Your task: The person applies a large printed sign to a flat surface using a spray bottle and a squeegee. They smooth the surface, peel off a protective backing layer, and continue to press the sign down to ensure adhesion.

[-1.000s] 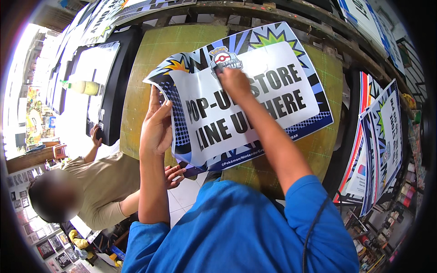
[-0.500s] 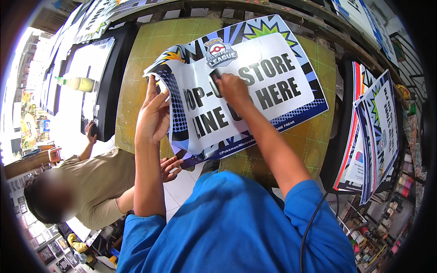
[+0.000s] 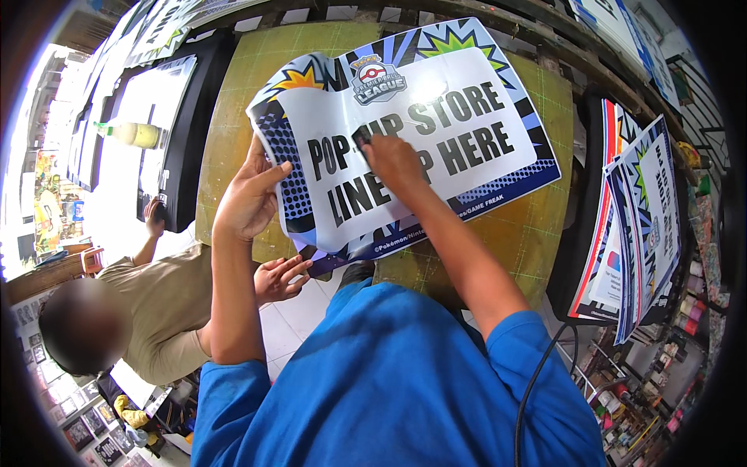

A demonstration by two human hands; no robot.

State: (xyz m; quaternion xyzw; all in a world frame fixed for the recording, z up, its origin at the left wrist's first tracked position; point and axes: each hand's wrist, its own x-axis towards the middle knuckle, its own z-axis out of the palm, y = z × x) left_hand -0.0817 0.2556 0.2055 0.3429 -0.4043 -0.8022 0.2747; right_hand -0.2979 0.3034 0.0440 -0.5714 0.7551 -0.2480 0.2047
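Observation:
A large printed sign sheet (image 3: 459, 78) in white, blue and purple lies on a yellow-green cutting board (image 3: 261, 62). Its left part is raised and bowed. My left hand (image 3: 250, 191) grips that raised left edge, thumb over the printed side. In my right hand (image 3: 395, 165) is a small dark flat tool, seemingly a squeegee (image 3: 361, 138), pressed to the sheet left of its middle. The fingers cover part of the tool. Another person's hand (image 3: 280, 279) is close by the sheet's lower left corner, near a small dark piece.
On the left, a bottle of pale liquid (image 3: 138, 135) lies on a glossy panel. The co-worker (image 3: 167, 311) leans in from that side, the other hand on a black board's edge. Printed signs (image 3: 646, 226) are stacked at the right. A black cable (image 3: 529, 389) runs along my right side.
The sheet's raised left part has opened out, showing more of its print. My left hand has moved slightly left and up with the edge; my right hand has shifted a little left.

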